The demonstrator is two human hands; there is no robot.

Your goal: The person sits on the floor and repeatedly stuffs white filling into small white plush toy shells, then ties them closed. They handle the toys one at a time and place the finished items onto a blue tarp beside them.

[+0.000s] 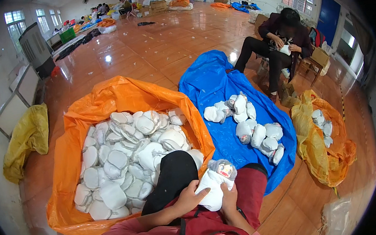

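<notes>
Above my lap I hold a small plush doll (212,189) with a white cloth body, grey hair and a printed face turned up. My left hand (191,198) grips the body's left edge, and my right hand (228,198) is closed on its lower right side. Left of my knee, a big orange sack (62,175) lies rolled open around a heap of flat white cloth pieces (117,158). To the right, a blue sheet (206,77) carries several white-bodied dolls (258,135), some with grey hair showing.
At the right, a seated co-worker (284,40) handles a white piece. A yellow and orange sack (311,151) with a few white pieces stands nearer. A yellow sack (29,137) hangs by a panel at the left. More people and bundles are along the far wall of the tiled floor (144,42).
</notes>
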